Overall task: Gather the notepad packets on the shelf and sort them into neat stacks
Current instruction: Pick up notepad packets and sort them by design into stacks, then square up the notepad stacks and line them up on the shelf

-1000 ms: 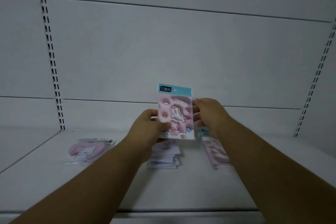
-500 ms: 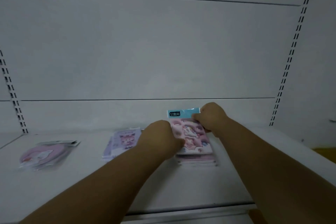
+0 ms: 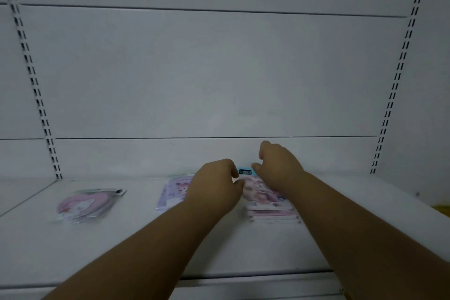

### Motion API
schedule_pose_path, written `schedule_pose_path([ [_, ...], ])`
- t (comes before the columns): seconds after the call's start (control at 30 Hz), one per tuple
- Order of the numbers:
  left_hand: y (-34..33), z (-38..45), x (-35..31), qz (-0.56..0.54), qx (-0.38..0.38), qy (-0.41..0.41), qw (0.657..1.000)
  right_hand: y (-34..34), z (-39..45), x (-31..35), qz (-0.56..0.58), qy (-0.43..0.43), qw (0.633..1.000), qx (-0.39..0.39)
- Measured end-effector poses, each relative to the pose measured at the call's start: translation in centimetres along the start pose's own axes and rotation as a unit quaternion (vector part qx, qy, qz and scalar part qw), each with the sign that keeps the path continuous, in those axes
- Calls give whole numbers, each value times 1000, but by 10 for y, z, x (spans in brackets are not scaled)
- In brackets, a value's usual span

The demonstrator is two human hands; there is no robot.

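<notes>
White walls go up behind a white shelf point(image 3: 121, 246), and two strips with little dark slots point(image 3: 31, 75) run up the wall, one on each side. Three groups of notepad packets lie on the shelf. Far on the left is a round pink packet point(image 3: 85, 204) in a clear bag, well apart from the rest. Near the middle is a purple packet stack point(image 3: 173, 193), partly hidden behind the left arm. Just to the right of it is a pink packet stack point(image 3: 270, 209), and its edges line up one over the other. The top packet of this stack has a blue strip point(image 3: 245, 172) at its far end with dark writing too small to read. The left hand point(image 3: 214, 185) is at the left side of the pink stack, with its fingers curled loosely; I cannot tell if they touch the packet. The right hand point(image 3: 277, 165) is over the far right part of the same stack, fingers bent and a little apart, with the fingertips close to the blue strip. It holds nothing that I can see. Both bare arms reach in from the bottom.
</notes>
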State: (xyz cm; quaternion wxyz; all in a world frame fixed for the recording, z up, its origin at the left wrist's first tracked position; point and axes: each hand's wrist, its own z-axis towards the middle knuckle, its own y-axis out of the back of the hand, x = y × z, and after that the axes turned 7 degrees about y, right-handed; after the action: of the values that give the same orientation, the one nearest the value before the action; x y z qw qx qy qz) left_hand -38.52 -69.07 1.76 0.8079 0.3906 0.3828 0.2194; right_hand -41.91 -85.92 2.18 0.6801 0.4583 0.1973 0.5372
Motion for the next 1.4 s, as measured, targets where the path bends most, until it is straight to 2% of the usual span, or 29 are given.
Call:
schedule_pose_path([
  [0.13, 25, -4, 36, -5, -39, -11, 999, 7, -11, 46, 52, 56, 997, -4],
  [0.37, 72, -9, 128, 31, -60, 3, 998, 11, -28, 153, 134, 81, 987, 25],
  [0.47, 93, -8, 175, 33, -42, 13, 998, 0, -31, 206, 163, 105, 980, 36],
  [0.67, 134, -2, 267, 48, -1, 19, 999, -44, -30, 286, 129, 120, 983, 60],
  [0.87, 146, -4, 320, 120, 73, -2, 990, -75, -48, 302, 86, 73, 988, 110],
  [1.1, 146, -7, 314, 109, 64, -26, 992, -70, -60, 308, 117, 45, 983, 133],
  [1.4, 148, 2, 314, 125, 101, -45, 986, -64, -65, 315, 101, 52, 986, 126],
])
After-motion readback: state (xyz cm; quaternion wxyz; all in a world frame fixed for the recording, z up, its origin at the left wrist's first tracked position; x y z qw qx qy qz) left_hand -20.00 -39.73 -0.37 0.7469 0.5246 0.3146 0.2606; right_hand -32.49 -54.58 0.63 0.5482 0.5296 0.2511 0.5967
